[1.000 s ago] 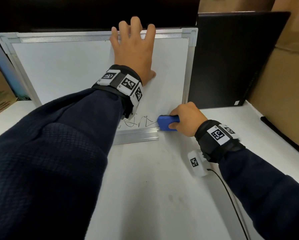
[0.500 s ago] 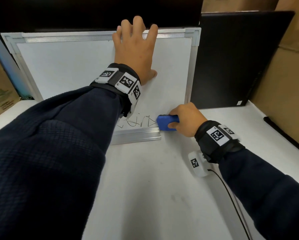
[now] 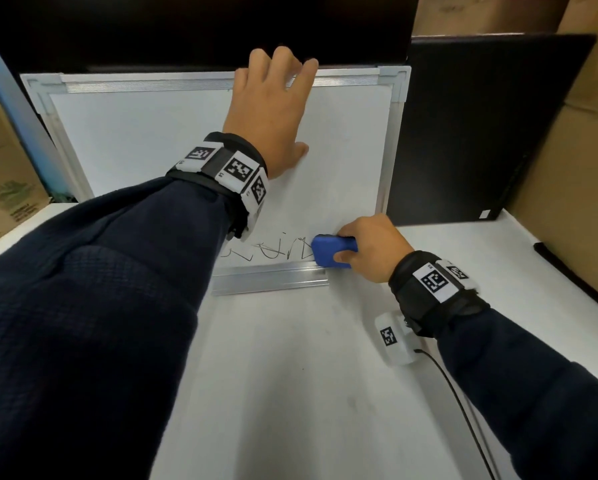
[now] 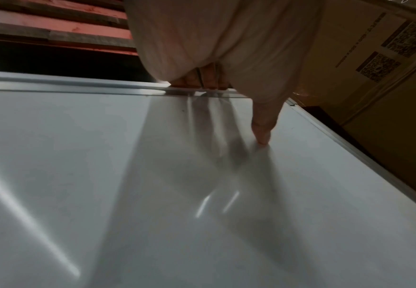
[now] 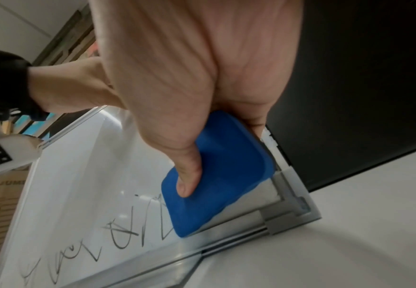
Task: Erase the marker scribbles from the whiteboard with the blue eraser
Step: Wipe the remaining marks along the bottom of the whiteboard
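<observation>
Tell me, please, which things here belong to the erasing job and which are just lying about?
Job: whiteboard, marker scribbles, blue eraser gripped by the right hand, left hand steadying the board.

Lying about: black laptop, cardboard boxes, white table.

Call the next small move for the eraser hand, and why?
Probably slide the blue eraser leftward along the bottom edge of the whiteboard. The right hand grips it flat on the board at the right end of the scribbles, which run left from it unerased. The left hand braces the board near its top, so it should stay put under the stroke.
</observation>
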The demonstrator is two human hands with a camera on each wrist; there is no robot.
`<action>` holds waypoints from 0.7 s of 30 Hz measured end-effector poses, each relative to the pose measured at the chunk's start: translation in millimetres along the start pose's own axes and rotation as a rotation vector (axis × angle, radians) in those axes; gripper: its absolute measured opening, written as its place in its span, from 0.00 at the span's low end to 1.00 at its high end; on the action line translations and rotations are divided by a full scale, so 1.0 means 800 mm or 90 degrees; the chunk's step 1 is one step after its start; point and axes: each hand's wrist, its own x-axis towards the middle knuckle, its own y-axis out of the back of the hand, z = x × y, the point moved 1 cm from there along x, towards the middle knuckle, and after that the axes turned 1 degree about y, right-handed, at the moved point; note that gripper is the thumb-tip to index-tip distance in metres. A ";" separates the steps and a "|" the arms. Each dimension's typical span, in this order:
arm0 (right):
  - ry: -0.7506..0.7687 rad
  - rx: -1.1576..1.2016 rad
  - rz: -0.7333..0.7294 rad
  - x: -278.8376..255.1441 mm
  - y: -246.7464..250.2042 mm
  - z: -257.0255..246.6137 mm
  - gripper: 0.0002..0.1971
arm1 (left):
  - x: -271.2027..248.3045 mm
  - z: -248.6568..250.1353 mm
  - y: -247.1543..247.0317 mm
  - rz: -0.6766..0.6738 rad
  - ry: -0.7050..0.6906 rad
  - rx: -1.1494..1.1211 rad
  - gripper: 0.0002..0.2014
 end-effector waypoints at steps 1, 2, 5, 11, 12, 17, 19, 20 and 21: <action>-0.003 0.004 -0.001 -0.001 0.000 0.002 0.07 | 0.000 -0.003 0.001 0.001 -0.008 -0.006 0.47; -0.011 0.007 -0.003 -0.002 0.000 0.007 0.07 | -0.001 -0.008 0.003 -0.002 -0.020 -0.014 0.47; -0.045 -0.010 0.005 -0.009 0.007 0.026 0.07 | -0.006 -0.033 0.009 -0.006 -0.052 -0.041 0.48; -0.087 -0.033 -0.018 -0.010 0.007 0.024 0.06 | -0.048 -0.121 0.010 0.053 0.096 -0.046 0.41; -0.087 -0.032 -0.023 -0.009 0.006 0.022 0.06 | -0.056 -0.132 0.008 0.053 0.118 -0.042 0.40; -0.070 0.012 -0.039 0.005 -0.004 -0.009 0.06 | -0.064 -0.144 0.003 0.064 0.163 -0.049 0.40; -0.061 0.027 -0.041 0.012 -0.013 -0.029 0.07 | -0.062 -0.143 0.004 0.065 0.161 -0.051 0.40; -0.060 0.031 -0.042 0.014 -0.015 -0.036 0.08 | -0.062 -0.144 0.004 0.067 0.159 -0.049 0.40; -0.061 0.033 -0.042 0.015 -0.017 -0.039 0.09 | -0.062 -0.145 0.004 0.068 0.157 -0.048 0.40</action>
